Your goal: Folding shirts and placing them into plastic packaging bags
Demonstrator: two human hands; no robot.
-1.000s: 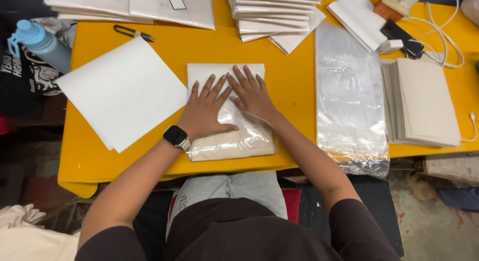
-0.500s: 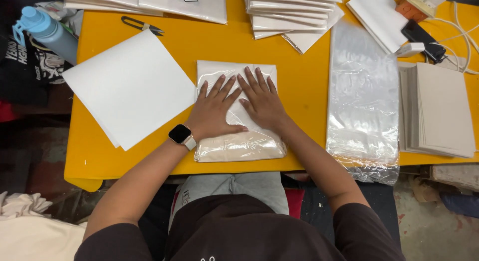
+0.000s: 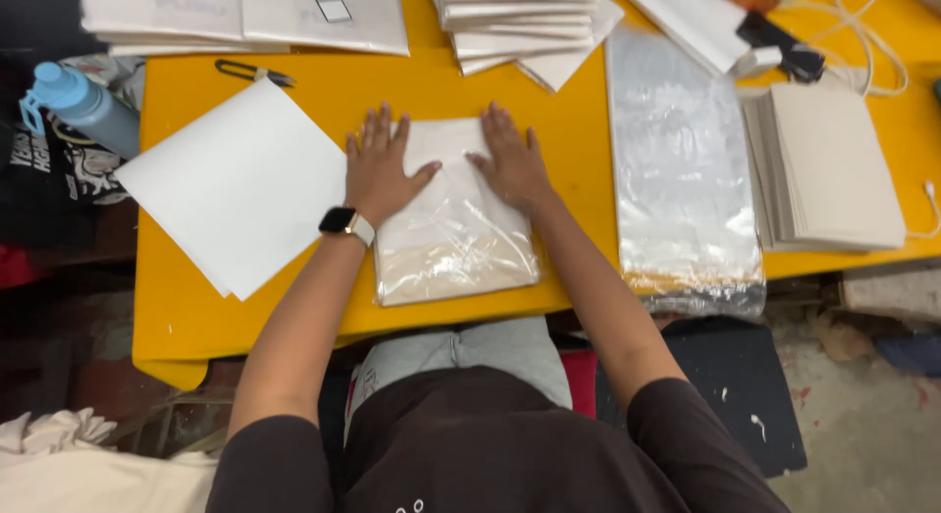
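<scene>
Two hands lie flat on a clear plastic packet [image 3: 453, 219] with white cloth inside. It sits near the front edge of the yellow worktop [image 3: 569, 111]. Left hand [image 3: 380, 170] presses its left side, fingers spread. Right hand [image 3: 510, 160] presses its right side, fingers a little apart. White paper sheet [image 3: 235, 185] lies to the left, a pile of clear bags [image 3: 678, 170] to the right.
</scene>
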